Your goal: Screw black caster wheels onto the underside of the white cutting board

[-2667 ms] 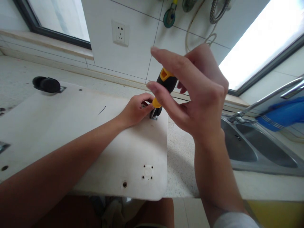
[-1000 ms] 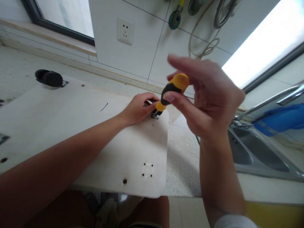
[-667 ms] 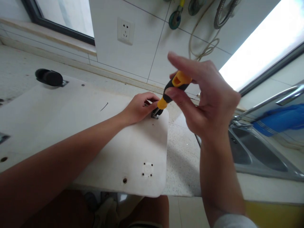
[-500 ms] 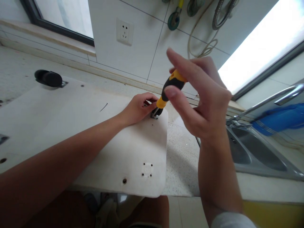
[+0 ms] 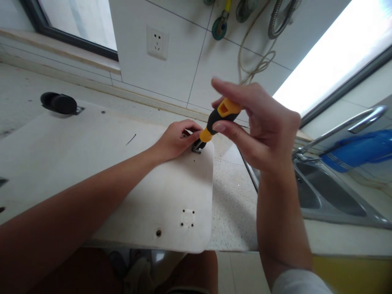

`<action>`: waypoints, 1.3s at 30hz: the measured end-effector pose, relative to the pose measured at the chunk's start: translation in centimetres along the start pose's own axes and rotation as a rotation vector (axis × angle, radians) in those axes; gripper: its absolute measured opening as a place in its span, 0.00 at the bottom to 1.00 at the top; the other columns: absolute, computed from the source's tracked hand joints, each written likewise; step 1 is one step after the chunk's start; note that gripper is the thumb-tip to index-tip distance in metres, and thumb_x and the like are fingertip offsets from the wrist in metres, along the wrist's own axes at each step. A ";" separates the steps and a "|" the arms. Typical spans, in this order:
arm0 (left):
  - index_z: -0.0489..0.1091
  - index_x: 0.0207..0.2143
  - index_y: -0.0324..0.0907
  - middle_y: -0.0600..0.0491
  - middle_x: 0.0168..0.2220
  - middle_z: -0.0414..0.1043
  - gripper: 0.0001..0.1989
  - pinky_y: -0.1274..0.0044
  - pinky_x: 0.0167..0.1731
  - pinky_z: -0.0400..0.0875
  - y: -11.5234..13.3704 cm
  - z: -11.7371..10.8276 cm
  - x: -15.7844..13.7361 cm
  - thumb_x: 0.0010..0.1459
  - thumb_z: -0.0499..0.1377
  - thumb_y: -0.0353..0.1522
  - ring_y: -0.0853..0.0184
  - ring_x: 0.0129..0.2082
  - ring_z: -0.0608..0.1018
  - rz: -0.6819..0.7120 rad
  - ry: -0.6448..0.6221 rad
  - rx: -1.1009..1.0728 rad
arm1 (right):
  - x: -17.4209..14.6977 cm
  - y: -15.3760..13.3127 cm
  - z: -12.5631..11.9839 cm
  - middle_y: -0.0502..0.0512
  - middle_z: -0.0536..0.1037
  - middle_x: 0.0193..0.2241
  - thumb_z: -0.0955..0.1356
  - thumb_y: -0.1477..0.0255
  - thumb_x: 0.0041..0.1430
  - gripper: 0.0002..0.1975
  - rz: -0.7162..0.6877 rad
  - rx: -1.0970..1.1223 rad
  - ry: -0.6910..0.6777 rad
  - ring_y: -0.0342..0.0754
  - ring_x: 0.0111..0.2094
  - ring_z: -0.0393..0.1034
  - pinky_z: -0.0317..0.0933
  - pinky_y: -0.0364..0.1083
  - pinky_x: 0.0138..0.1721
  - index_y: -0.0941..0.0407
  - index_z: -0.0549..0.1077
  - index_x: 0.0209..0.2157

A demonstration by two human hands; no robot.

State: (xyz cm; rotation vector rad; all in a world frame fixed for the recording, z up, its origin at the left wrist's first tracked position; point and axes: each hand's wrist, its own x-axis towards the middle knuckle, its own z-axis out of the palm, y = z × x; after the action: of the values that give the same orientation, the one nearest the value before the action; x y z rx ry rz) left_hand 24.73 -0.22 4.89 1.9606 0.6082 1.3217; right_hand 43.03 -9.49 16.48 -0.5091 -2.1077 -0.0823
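A screwdriver point(image 5: 213, 121) with a yellow and black handle slants down to the left, gripped between the thumb and fingers of my right hand point(image 5: 266, 126). Its tip reaches the metal plate of a caster wheel point(image 5: 196, 151) at the far right corner of a white board point(image 5: 143, 196). The fingers of my left hand point(image 5: 176, 141) close around that caster and hide much of it. Four-hole marks point(image 5: 188, 218) show at the board's near right corner. Another black caster wheel point(image 5: 60, 104) is on the board's far left corner.
The board lies on a speckled countertop point(image 5: 228, 204). To the right are a steel double sink point(image 5: 332, 188), a tap point(image 5: 339, 128) and a blue bundle point(image 5: 358, 151). A wall socket point(image 5: 157, 43) and a coiled cable point(image 5: 265, 61) are on the tiled wall behind.
My right hand has turned on the screwdriver handle and lowered slightly, and the handle has rotated. My left hand stays at the caster. The whole view has shifted a little.
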 end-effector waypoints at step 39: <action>0.83 0.42 0.44 0.49 0.44 0.87 0.08 0.69 0.43 0.81 -0.7 0.0 0.0 0.69 0.64 0.36 0.60 0.43 0.86 0.009 0.003 0.023 | 0.3 -1.7 0.7 0.54 0.83 0.48 0.77 0.65 0.69 0.12 0.190 -0.171 0.091 0.52 0.47 0.77 0.75 0.54 0.52 0.48 0.83 0.52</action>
State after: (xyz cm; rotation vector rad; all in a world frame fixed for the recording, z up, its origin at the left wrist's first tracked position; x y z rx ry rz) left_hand 24.71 0.26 4.34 1.9828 0.6196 1.3291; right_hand 41.70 -10.75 16.53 -0.7909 -1.9634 -0.1742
